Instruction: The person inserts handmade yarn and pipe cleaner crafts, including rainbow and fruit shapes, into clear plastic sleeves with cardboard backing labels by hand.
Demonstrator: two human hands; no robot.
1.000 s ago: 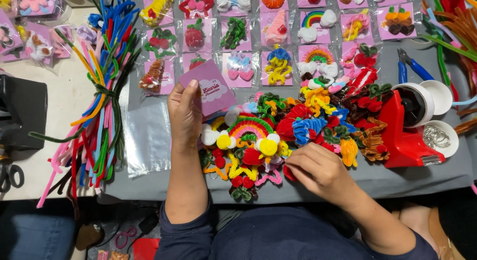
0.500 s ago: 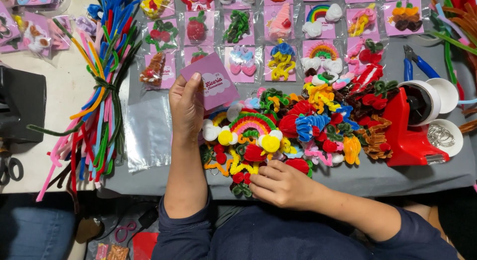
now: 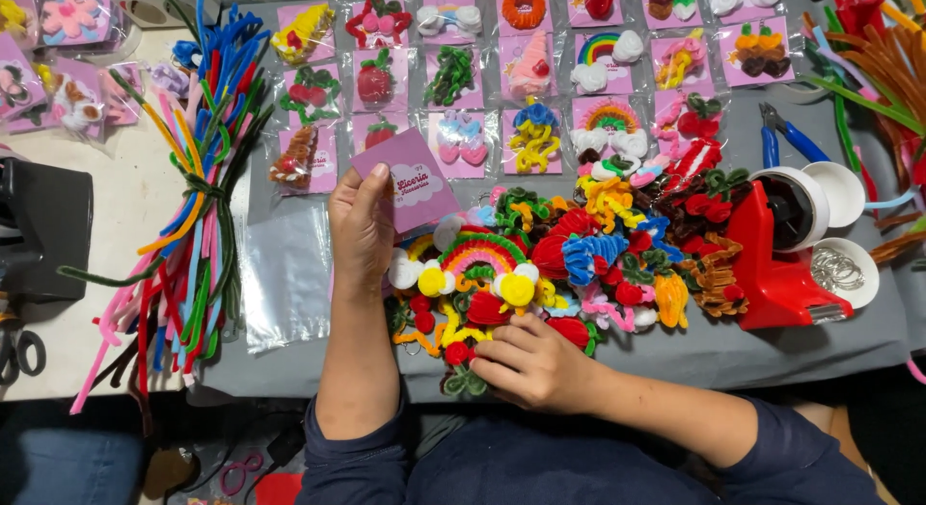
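Left hand (image 3: 360, 230) pinches a pink backing card (image 3: 406, 182) between thumb and fingers, raised just above the loose heap of pipe-cleaner charms (image 3: 569, 264). Right hand (image 3: 533, 363) rests at the heap's near edge, fingertips closed lightly on a red charm (image 3: 459, 353) there. Beyond the heap, rows of bagged charms on pink cards (image 3: 531, 71) lie finished, many of them. The heap is large, so by my judgement packing is well along but much remains. Clear empty bags (image 3: 287, 273) wait left of the heap; bundled pipe cleaners (image 3: 198, 187) further left; a red tape dispenser (image 3: 776, 264) sits right of the heap.
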